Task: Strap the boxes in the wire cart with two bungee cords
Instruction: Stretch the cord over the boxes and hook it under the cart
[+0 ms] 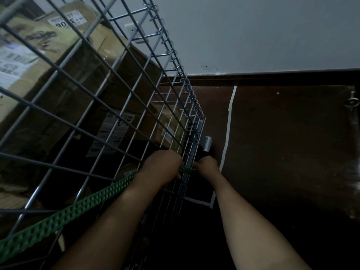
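A wire cart (pixel 124 78) fills the left half of the view, seen steeply from above. Brown cardboard boxes (pixel 64 55) with white labels are stacked inside it. A flat green bungee cord (pixel 64 213) with holes runs from the lower left across the cart's outer mesh up to my hands. My left hand (pixel 163 164) grips the cord against the cart's side. My right hand (pixel 207 165) pinches the cord's end at the cart's corner edge. A short taut piece of cord (pixel 187 169) shows between both hands.
The dark brown floor (pixel 282 152) lies to the right of the cart, marked with white tape lines (pixel 227 133). A pale wall (pixel 253 32) rises behind. A grey cart foot or caster (pixel 207 143) sits at the corner. A small metal fitting (pixel 351 102) is at far right.
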